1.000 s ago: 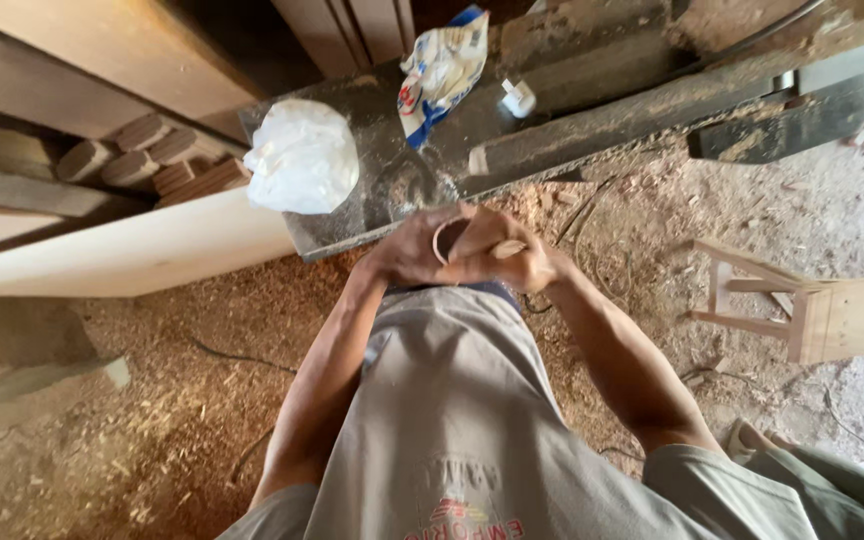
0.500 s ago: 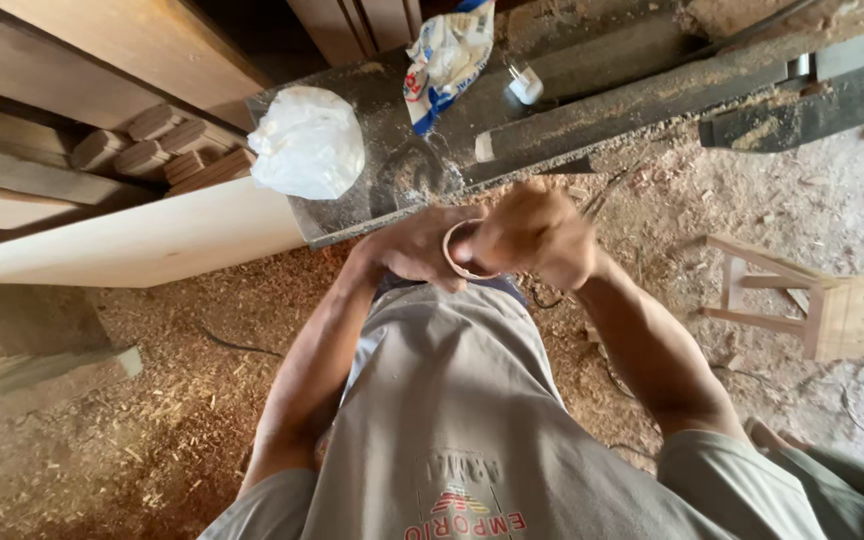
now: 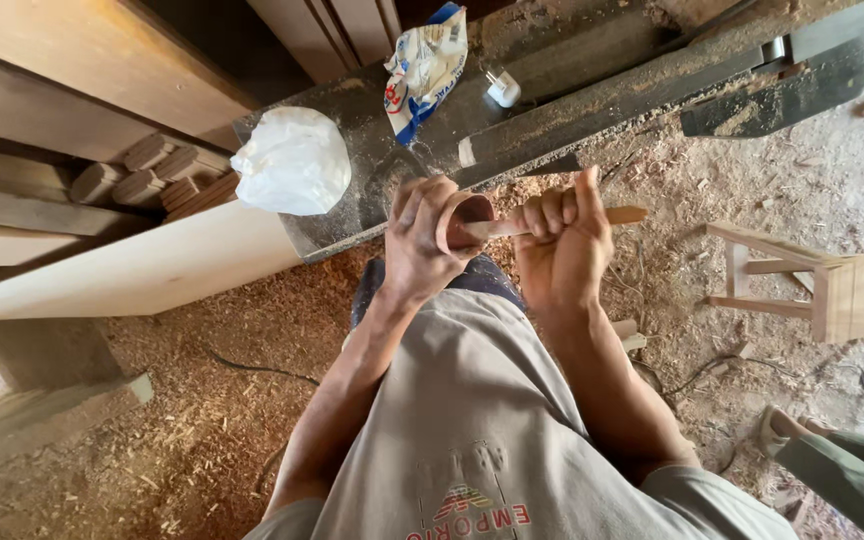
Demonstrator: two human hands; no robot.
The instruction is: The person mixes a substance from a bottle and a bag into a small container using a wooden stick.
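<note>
My left hand [image 3: 422,240] is wrapped around a small round wooden cup [image 3: 464,217], its open side facing right. My right hand [image 3: 557,235] is closed around a long wooden stick [image 3: 620,214] whose tip reaches into the cup's opening. Both hands are held out in front of my chest, just before the edge of a dusty dark workbench [image 3: 352,130]. My grey shirt fills the lower middle of the view.
On the workbench lie a white plastic bag [image 3: 292,160], a crumpled printed bag [image 3: 422,65] and a small white object [image 3: 503,90]. Planks and turned wooden pieces [image 3: 142,170] are stacked at left. A small wooden stool [image 3: 822,285] stands at right. Sawdust covers the floor.
My hands have drawn apart a little. The cup's opening and the stick in my right hand now show clearly. The view has shifted closer to the workbench.
</note>
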